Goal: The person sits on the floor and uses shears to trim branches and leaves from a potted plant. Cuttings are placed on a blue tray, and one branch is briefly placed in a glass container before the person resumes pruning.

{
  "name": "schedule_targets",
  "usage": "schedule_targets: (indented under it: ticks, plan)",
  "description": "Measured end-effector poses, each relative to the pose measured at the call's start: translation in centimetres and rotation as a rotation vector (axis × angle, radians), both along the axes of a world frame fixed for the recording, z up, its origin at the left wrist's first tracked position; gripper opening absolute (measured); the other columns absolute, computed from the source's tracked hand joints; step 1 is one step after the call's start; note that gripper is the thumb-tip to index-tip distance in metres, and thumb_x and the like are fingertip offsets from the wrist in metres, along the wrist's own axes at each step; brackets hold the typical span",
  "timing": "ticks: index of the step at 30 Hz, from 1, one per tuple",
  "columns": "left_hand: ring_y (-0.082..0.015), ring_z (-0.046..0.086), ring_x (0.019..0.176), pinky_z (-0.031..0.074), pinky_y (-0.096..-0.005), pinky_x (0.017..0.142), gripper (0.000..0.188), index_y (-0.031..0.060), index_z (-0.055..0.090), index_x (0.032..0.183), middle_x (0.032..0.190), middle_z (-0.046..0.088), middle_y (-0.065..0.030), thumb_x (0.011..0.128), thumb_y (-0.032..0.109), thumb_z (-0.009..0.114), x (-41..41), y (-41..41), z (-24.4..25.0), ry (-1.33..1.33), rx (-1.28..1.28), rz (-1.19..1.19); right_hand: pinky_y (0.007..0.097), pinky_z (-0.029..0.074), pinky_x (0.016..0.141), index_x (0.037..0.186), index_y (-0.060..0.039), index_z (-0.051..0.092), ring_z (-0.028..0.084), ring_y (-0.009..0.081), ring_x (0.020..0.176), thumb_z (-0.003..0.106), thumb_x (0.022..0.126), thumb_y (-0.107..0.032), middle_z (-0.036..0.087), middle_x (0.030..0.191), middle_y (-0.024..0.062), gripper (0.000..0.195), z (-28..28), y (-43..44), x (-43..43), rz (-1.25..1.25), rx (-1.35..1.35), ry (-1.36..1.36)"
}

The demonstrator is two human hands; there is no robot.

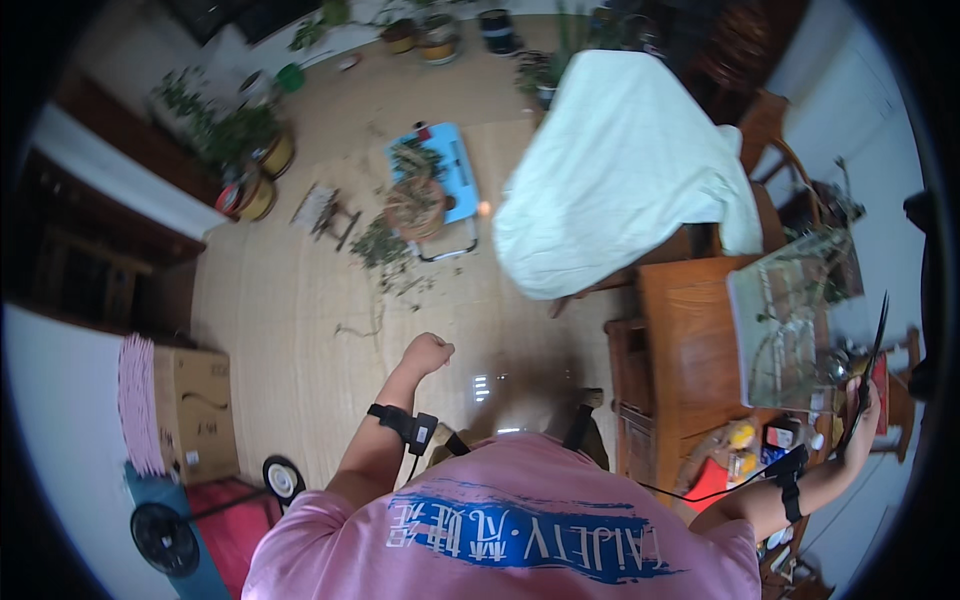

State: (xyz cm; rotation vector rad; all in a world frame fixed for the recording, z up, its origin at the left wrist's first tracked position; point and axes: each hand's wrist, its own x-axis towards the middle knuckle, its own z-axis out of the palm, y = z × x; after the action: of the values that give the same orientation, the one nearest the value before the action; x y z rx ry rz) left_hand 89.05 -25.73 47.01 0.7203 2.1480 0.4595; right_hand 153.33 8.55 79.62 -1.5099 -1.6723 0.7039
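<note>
My left hand (429, 354) is curled into a fist in front of me, above the tiled floor, and nothing shows in it. Out to the far right, beside the wooden table (686, 337), my right hand (864, 405) grips a long black pointed tool (874, 360), probably scissors; its tip points away from me. Ahead on the floor stands a light blue folding stool (459, 176) with metal legs. A round brown plant pot (416, 210) with dry stems rests at its left side. Loose leafy cuttings (382, 247) lie below the pot and trail toward me.
A pale green cloth (592, 187) covers furniture ahead right. A low wooden stool (326, 214) stands left of the pot. Potted plants (255, 142) line the left wall. A cardboard box (195, 412) and a black fan (165, 540) are near my left. Small goods (742, 450) crowd the table's near end.
</note>
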Motion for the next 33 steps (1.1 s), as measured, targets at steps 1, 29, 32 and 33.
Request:
schedule_targets:
  ticks: [1,29,32,33]
  plan:
    - [-0.029,0.067,0.063,0.052,-0.0391,0.066,0.034,0.004,0.073,0.067,0.065,0.068,-0.0172,0.081,0.032,0.06,-1.4,-4.5,-0.6,0.004,0.02,0.079,0.0234,0.036,0.057,0.097,-0.0068,0.06,0.048,0.0051,0.065,0.064,0.098,-0.028,0.052,0.076,-0.005,0.022,-1.0,-0.6,-3.3,0.058,-0.042,-0.02]
    - [-0.0207,0.059,0.104,0.051,-0.0387,0.087,0.078,0.0181,0.024,0.159,0.129,0.058,-0.0104,0.095,0.034,0.066,-48.4,-55.1,3.1,-0.017,0.09,1.097,0.0383,0.058,0.049,0.079,0.0077,0.067,0.07,0.0265,0.056,0.079,0.077,-0.017,0.067,0.066,0.0155,0.028,-38.2,-17.6,-86.6,0.536,-0.994,-0.561]
    - [-0.0234,0.059,0.108,0.051,-0.0388,0.087,0.08,0.0204,0.023,0.159,0.139,0.051,-0.0162,0.094,0.034,0.067,-55.6,-55.1,3.6,0.078,0.117,1.093,0.0385,0.059,0.05,0.083,0.0072,0.066,0.071,0.029,0.058,0.078,0.076,-0.011,0.069,0.075,0.0177,0.023,-39.6,-19.8,-93.8,0.396,-1.079,-0.571]
    - [-0.0232,0.059,0.108,0.051,-0.0386,0.087,0.08,0.0203,0.023,0.159,0.14,0.05,-0.0161,0.094,0.034,0.067,-58.2,-55.4,3.9,0.069,0.113,1.09,0.0373,0.058,0.05,0.084,0.0052,0.065,0.07,0.028,0.058,0.077,0.077,-0.012,0.068,0.074,0.0162,0.022,-39.7,-20.7,-96.0,0.39,-1.111,-0.503]
